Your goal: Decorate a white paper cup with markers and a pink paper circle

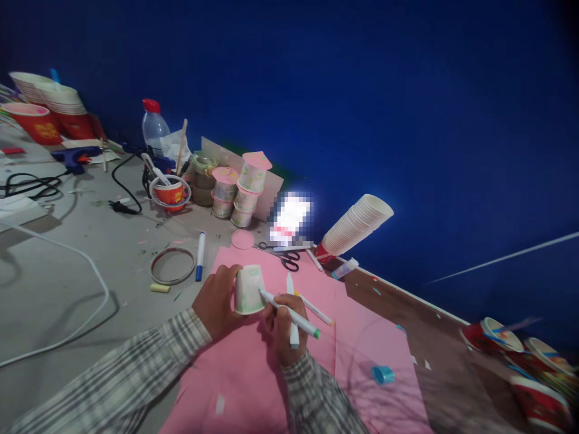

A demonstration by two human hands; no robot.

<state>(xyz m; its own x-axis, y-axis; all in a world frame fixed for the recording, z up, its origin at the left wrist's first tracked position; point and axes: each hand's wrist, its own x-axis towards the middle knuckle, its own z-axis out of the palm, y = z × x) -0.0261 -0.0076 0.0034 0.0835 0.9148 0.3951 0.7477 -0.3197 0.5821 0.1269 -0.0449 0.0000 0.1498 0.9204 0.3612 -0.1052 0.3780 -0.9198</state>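
Note:
My left hand grips a white paper cup that stands upside down over a pink sheet. Green marks show on the cup's side. In my right hand is a white marker with a green end, its tip against or very close to the cup's right side. Beneath that hand lies another white marker, partly hidden. A marker with a yellow end rests just to the right.
Behind the cup stand decorated cup stacks, scissors and a tilted stack of paper cups. A tape ring and blue marker lie left. A white cable crosses the table; a blue cap sits right.

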